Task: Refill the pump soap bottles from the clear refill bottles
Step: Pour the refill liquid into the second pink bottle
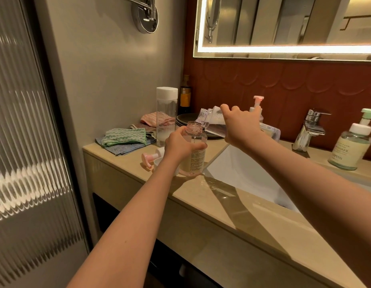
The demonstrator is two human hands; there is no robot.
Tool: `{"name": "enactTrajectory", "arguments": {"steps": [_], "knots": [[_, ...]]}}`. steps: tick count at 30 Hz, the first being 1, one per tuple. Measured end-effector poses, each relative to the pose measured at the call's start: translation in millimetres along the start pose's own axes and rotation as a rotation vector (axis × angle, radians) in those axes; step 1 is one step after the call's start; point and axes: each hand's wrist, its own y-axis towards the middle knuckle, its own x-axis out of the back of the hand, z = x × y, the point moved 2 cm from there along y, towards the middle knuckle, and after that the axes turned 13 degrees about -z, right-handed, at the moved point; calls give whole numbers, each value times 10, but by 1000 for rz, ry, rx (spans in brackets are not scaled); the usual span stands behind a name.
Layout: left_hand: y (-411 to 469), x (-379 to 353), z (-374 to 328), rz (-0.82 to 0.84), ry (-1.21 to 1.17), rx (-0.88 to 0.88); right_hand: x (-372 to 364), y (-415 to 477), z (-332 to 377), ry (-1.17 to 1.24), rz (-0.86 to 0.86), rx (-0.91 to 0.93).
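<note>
Pouring from clear refill bottle (212,120) into pump bottle (194,150), just left of the sink (242,171).

Left grip (178,145) wrapped round the uncapped pump bottle, upright on the surface (201,206) at the sink's left edge. Right grip (240,125) clasping the refill bottle above and right of it, nearer the sink. Refill bottle's long axis near horizontal, neck pointing left and slightly down, mouth at the pump bottle's rim. Likely faults: a stream missing the narrow neck through slight misalignment, running onto label and surface; a gush or overflow from steeper tilting. Removed pump head (148,160) lying further left of the sink.
</note>
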Motion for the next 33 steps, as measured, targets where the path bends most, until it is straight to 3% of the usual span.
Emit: {"name": "enactTrajectory", "arguments": {"steps": [33], "knots": [[-3, -4, -3, -5, -4, 9, -1, -1, 14, -13, -22, 4]]}}
